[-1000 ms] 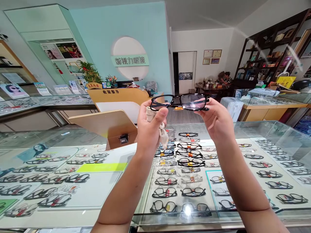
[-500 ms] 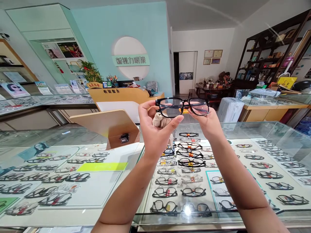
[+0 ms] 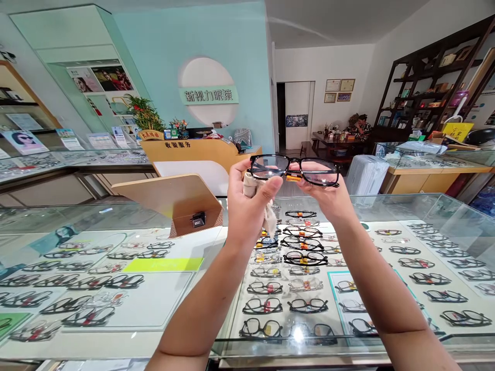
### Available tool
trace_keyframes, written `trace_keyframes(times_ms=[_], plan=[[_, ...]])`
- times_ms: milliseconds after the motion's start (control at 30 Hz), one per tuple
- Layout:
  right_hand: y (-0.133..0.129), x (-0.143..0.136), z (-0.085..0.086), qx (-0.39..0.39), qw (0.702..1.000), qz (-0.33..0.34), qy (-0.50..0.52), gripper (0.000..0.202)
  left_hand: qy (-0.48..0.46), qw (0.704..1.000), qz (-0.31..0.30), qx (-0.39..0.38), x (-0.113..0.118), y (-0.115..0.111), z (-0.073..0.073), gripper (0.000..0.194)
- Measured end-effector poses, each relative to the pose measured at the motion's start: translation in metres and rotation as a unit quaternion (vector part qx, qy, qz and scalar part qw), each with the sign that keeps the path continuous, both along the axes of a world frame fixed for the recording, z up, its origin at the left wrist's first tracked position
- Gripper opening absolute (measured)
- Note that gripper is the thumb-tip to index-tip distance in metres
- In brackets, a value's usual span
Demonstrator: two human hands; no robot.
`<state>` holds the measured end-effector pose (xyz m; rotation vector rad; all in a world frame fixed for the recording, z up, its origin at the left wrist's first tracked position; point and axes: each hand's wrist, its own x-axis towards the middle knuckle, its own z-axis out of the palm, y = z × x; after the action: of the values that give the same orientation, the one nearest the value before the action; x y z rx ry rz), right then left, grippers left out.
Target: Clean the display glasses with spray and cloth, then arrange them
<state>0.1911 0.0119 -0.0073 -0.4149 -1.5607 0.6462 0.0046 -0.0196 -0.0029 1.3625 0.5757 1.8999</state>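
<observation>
We hold a pair of black-framed, rectangular clear-lensed glasses [image 3: 294, 160] up between both hands, well above the counter. Our left hand [image 3: 246, 208] pinches the frame at its near end, thumb along the lower rim, with a cream soft cloth [image 3: 269, 219] bunched in its grip and hanging below. Our right hand [image 3: 328, 198] supports the other end, fingers behind and under the lens; we cannot tell where its thumb bears. An orange tag [image 3: 293, 178] sits between the hands. The step looks like handling or checking the lenses, and a next move would call for light, steady pressure on the rims. Beneath our hands, rows of spectacles [image 3: 304, 257] lie in the glass-topped display counter [image 3: 270, 350]
</observation>
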Motion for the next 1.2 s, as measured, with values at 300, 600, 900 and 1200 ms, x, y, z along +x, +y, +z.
trace_keyframes(times_ms=[300, 600, 900, 1200], plan=[[-0.018, 0.0, 0.002, 0.173, 0.979, -0.107, -0.018, 0.012, 0.024, 0.965, -0.215, -0.15, -0.005, 0.0, 0.012, 0.069], [-0.032, -0.003, 0.007, 0.216, 0.963, -0.153, -0.058, 0.006, 0.099, 0.9, -0.366, -0.215, -0.011, 0.013, 0.009, 0.064], [-0.035, -0.011, 0.004, 0.232, 0.954, -0.188, -0.03, 0.016, 0.079, 0.884, -0.388, -0.25, -0.003, 0.01, 0.008, 0.073], [-0.027, -0.001, 0.003, 0.174, 0.963, -0.203, -0.019, 0.003, -0.057, 0.987, -0.096, -0.119, -0.055, 0.04, 0.014, 0.06]])
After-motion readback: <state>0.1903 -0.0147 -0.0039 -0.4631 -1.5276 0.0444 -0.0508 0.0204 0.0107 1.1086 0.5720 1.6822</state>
